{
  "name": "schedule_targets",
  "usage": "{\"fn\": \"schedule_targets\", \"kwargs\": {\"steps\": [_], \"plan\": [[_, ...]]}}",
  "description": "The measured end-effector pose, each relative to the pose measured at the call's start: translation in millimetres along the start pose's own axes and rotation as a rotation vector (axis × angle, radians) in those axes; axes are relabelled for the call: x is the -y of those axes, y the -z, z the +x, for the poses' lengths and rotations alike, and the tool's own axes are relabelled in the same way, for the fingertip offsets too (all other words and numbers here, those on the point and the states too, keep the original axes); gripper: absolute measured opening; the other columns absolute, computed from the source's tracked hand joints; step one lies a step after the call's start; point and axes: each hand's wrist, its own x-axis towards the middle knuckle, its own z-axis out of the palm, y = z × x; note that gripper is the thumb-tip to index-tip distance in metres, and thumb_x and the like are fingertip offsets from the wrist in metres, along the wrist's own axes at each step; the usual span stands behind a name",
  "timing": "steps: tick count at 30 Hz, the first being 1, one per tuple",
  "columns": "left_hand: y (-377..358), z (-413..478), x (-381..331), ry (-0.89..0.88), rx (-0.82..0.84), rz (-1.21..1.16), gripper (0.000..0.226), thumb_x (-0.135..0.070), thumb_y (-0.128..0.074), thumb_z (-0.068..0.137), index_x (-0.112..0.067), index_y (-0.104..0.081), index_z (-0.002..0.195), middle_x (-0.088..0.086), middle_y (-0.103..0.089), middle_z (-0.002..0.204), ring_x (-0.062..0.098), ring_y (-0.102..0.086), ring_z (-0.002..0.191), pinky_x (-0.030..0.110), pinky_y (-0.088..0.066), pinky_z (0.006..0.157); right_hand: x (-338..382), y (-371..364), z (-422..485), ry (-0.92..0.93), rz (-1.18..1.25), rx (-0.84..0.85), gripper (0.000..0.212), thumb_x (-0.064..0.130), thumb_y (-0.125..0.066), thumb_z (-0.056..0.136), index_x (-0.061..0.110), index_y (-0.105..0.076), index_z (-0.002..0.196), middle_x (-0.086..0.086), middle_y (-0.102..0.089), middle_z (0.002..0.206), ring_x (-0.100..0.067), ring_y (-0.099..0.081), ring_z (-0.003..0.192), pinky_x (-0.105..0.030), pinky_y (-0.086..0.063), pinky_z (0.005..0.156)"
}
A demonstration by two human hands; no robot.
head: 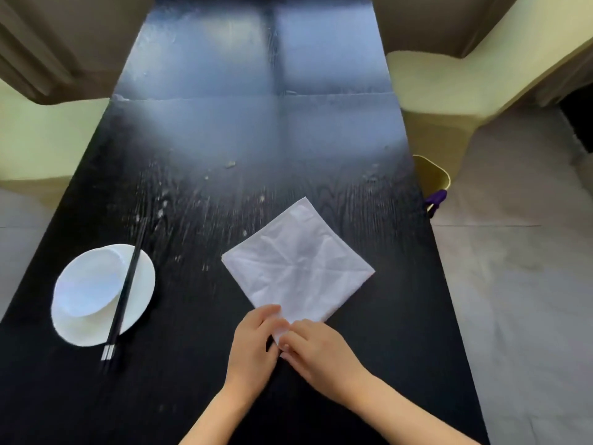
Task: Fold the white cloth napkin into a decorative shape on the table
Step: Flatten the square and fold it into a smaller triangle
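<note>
Your left hand [255, 343] and right hand [316, 350] curl their fingers to pinch the near corner of the white cloth napkin [298, 261]. It lies flat as a diamond at lower centre on the black table [224, 139]. Black chopsticks [124, 290] rest across the bowl [86, 281] and plate [80, 332] at lower left.

place: looking like a dining room or restaurant | long black table [256, 130] standing between cloth-covered chairs [449, 85] | plate [142, 284], bowl [86, 284], chopsticks [126, 284] sitting as a place setting | tiled floor [513, 284] showing
</note>
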Motion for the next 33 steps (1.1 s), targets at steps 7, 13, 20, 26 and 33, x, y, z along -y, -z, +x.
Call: {"fn": "schedule_targets", "kwargs": {"steps": [7,13,20,26,33], "plan": [[9,1,-15,0.049,-0.135,0.174,0.044,0.021,-0.059,0.064,-0.008,-0.071,0.094,0.009,-0.066,0.111,0.031,-0.06,0.094,0.044,-0.049,0.081,-68,44,4,-0.839,0.228,-0.556,0.014,0.021,-0.054,0.087,0.012,-0.057,0.096,0.0,-0.053,0.093,-0.021,-0.053,0.09,-0.03,-0.043,0.076],[-25,40,-36,-0.081,0.035,0.416,0.051,-0.027,-0.045,0.094,-0.016,-0.031,0.143,0.012,-0.021,0.153,0.033,-0.016,0.141,0.054,-0.012,0.114,-102,63,37,-1.096,0.728,-0.349,0.039,0.029,-0.061,0.084,-0.003,-0.056,0.106,-0.009,-0.062,0.091,-0.023,-0.066,0.073,-0.037,-0.059,0.068],[-48,39,-18,-0.102,0.105,0.581,0.056,-0.039,-0.024,0.094,-0.016,-0.027,0.144,0.01,-0.02,0.153,0.031,-0.014,0.141,0.051,-0.009,0.109,-129,92,70,-0.918,0.876,0.056,0.035,0.037,-0.06,0.087,0.005,-0.066,0.1,-0.012,-0.073,0.096,-0.015,-0.07,0.07,-0.021,-0.054,0.053],[-49,39,-14,-0.103,0.099,0.566,0.057,-0.041,-0.022,0.094,-0.018,-0.018,0.147,0.009,-0.01,0.155,0.03,-0.006,0.142,0.048,-0.002,0.111,-125,99,126,-0.809,0.807,0.261,0.036,0.04,-0.057,0.089,0.005,-0.067,0.094,-0.006,-0.069,0.075,-0.011,-0.063,0.053,-0.019,-0.049,0.045],[-41,36,-9,-0.083,0.018,0.44,0.059,-0.042,-0.018,0.095,-0.016,-0.007,0.147,0.004,-0.006,0.155,0.021,0.0,0.143,0.043,0.001,0.114,-127,91,154,-0.69,0.665,0.197,0.025,0.027,-0.065,0.082,0.003,-0.061,0.085,-0.016,-0.056,0.082,-0.027,-0.05,0.069,-0.032,-0.043,0.061]]}}
